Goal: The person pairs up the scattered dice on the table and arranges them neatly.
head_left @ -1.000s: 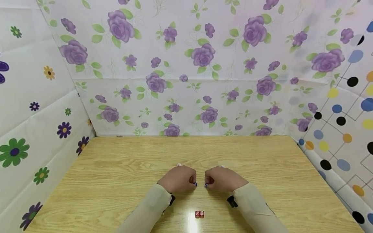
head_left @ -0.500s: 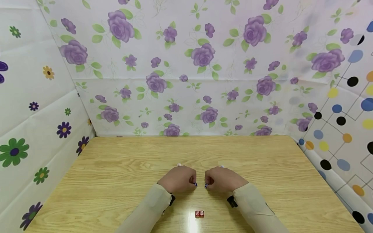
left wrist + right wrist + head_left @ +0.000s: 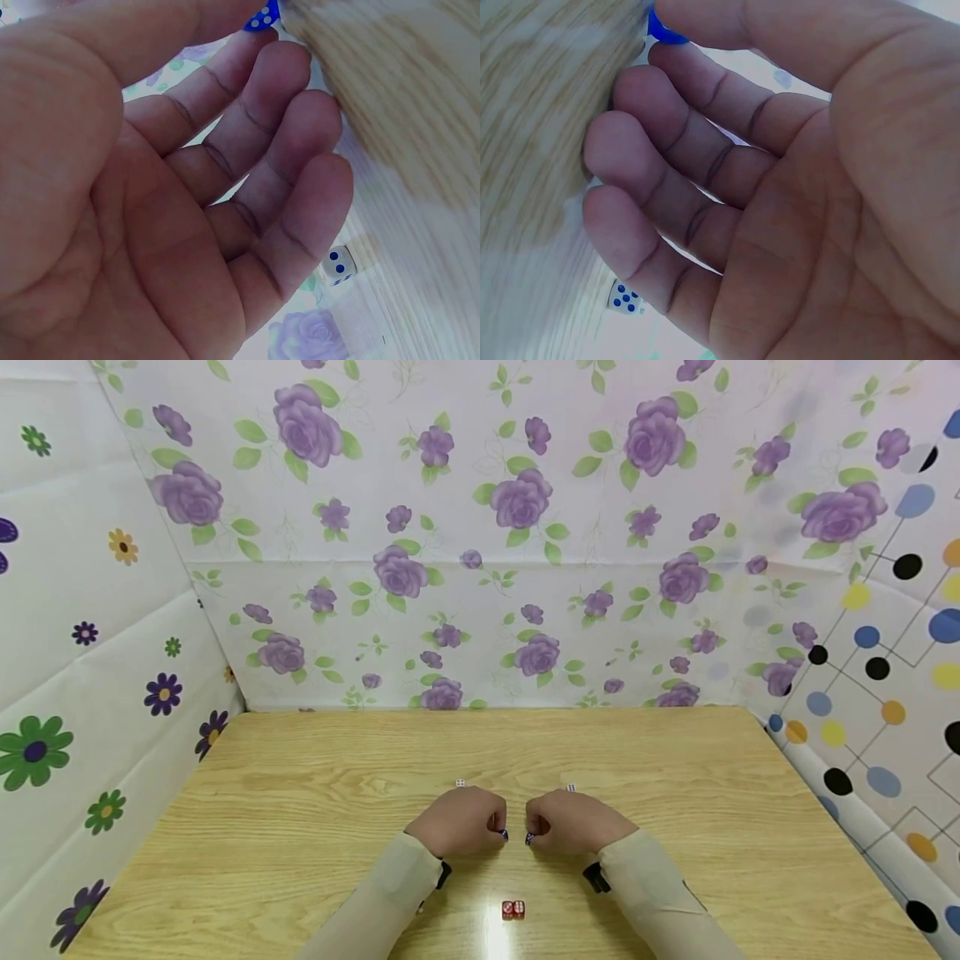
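Note:
My left hand (image 3: 459, 821) pinches a blue die (image 3: 263, 16) with white dots between thumb and index finger. Facing it across a small gap, my right hand (image 3: 577, 821) pinches a second blue die (image 3: 529, 839) the same way. In the right wrist view most of that blue die (image 3: 665, 28) is hidden behind the thumb. Both hands are low over the wooden table, their other fingers curved inward. A white die (image 3: 461, 783) with dots lies just beyond the left hand, and another white die (image 3: 572, 787) just beyond the right one.
Two red dice (image 3: 513, 910) sit side by side nearer the body, between the forearms. The wood-grain table (image 3: 315, 793) meets a flowered cloth (image 3: 480, 635) at the back, a daisy-print cloth (image 3: 67, 693) at left and a dotted cloth (image 3: 862, 710) at right.
The hands and the dice hold their places across the frames. Only the head view shifts very slightly.

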The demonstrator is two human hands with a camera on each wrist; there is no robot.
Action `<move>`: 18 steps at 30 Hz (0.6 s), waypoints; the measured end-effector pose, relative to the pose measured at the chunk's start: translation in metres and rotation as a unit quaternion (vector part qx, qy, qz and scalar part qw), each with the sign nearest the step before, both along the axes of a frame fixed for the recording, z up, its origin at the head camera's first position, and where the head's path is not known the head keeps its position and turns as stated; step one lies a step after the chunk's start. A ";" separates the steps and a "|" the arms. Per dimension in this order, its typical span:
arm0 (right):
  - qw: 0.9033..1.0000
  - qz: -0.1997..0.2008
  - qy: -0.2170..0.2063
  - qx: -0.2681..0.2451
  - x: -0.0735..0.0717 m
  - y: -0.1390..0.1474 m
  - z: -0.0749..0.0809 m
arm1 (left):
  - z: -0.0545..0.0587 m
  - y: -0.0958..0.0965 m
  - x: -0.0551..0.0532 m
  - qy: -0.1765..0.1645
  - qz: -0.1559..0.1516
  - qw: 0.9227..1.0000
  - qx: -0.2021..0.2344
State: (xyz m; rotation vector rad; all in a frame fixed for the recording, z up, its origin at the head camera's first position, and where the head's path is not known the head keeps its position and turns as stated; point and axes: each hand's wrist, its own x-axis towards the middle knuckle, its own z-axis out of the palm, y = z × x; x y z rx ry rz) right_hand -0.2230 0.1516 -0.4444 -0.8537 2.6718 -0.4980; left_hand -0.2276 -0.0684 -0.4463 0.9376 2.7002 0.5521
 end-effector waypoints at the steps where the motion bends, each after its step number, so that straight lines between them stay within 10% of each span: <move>1: 1.000 0.002 0.001 0.000 0.000 0.000 0.000 | 0.000 0.000 0.000 -0.001 0.000 1.000 0.001; 18: 1.000 0.019 0.000 -0.005 -0.002 -0.001 -0.006 | 0.005 0.003 0.003 -0.013 -0.002 1.000 -0.006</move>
